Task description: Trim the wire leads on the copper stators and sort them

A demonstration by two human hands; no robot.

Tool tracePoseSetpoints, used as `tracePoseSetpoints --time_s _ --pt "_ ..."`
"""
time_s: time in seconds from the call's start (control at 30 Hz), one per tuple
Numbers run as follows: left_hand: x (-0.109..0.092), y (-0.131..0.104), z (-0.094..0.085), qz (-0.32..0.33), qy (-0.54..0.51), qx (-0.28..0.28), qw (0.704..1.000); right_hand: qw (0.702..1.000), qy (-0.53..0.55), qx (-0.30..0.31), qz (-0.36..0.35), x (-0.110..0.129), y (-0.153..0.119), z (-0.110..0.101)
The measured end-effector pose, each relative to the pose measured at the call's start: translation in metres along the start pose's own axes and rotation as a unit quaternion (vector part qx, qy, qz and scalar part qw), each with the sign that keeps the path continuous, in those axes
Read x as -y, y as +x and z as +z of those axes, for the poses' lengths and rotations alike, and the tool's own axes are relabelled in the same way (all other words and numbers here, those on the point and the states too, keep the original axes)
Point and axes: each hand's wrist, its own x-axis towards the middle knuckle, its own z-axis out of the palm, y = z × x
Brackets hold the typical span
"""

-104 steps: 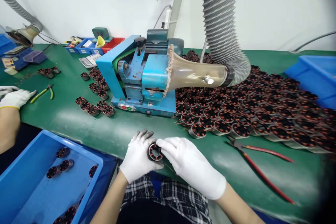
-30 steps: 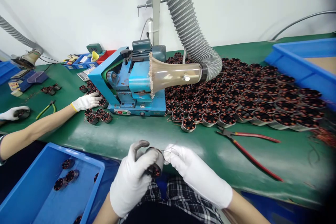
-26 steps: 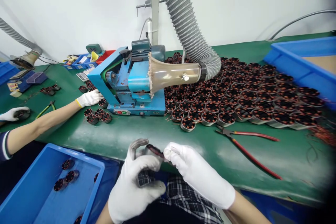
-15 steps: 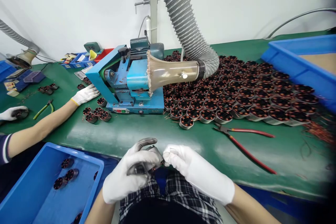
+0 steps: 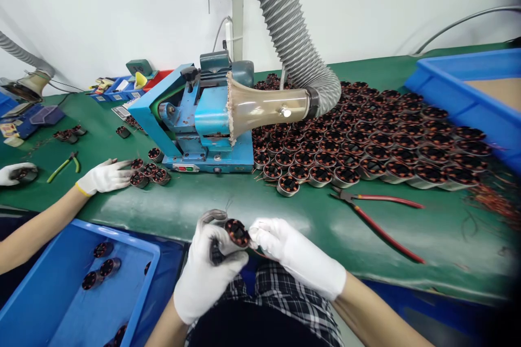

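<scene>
My left hand (image 5: pixel 211 265), in a white glove with greyed fingers, is closed round a motor stator (image 5: pixel 237 233). The stator has a silver metal ring and a dark core with copper windings, its wound face turned up and to the right. Thin wires stick up from near the left fingertips. At the stator's right side my right hand (image 5: pixel 277 241), also gloved, pinches with thumb and fingers; a thin copper wire (image 5: pixel 260 253) shows just below them. The exact grip point is hidden by the fingertips.
A blue belt machine (image 5: pixel 215 119) with a suction hose stands ahead. Many stators (image 5: pixel 350 146) stand in rows right of it. Red-handled cutters (image 5: pixel 378 227) lie on the green bench. At left, a co-worker's gloved hand (image 5: pixel 106 176) touches more stators beside a blue bin (image 5: pixel 150 260).
My left hand has turned the stator so that its wound face now shows. My right hand stays pinched beside it. The co-worker's hand has drawn back leftward to the small group of stators.
</scene>
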Motion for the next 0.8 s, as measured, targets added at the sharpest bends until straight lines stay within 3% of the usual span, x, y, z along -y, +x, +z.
tracePoseSetpoints --time_s 0.1,0.2,0.33,0.47,0.63,0.73,0.8 --pt "0.013 -0.002 0.008 0.04 0.076 -0.01 0.996 0.995 0.022 0.086 0.052 -0.017 0.006 -0.002" --pt "0.031 0.003 0.017 0.093 0.121 0.03 0.988 0.991 -0.036 0.113 0.068 -0.03 0.014 -0.008" --pt "0.047 0.014 0.025 0.03 0.13 0.076 0.988 0.978 -0.181 0.088 0.046 -0.029 0.024 -0.015" --pt "0.049 0.023 0.024 -0.01 0.125 0.101 0.987 0.938 -0.334 0.094 0.003 -0.021 0.029 -0.025" --pt "0.054 0.023 0.024 -0.013 0.141 0.096 0.985 0.887 -0.447 0.113 0.014 -0.02 0.021 -0.064" --pt "0.06 0.015 0.022 -0.03 0.167 0.081 0.982 0.877 -0.474 0.066 0.031 -0.011 0.005 -0.078" --pt "0.056 0.008 0.019 -0.064 0.185 0.021 0.98 0.883 -0.468 0.012 0.016 -0.002 -0.005 -0.07"
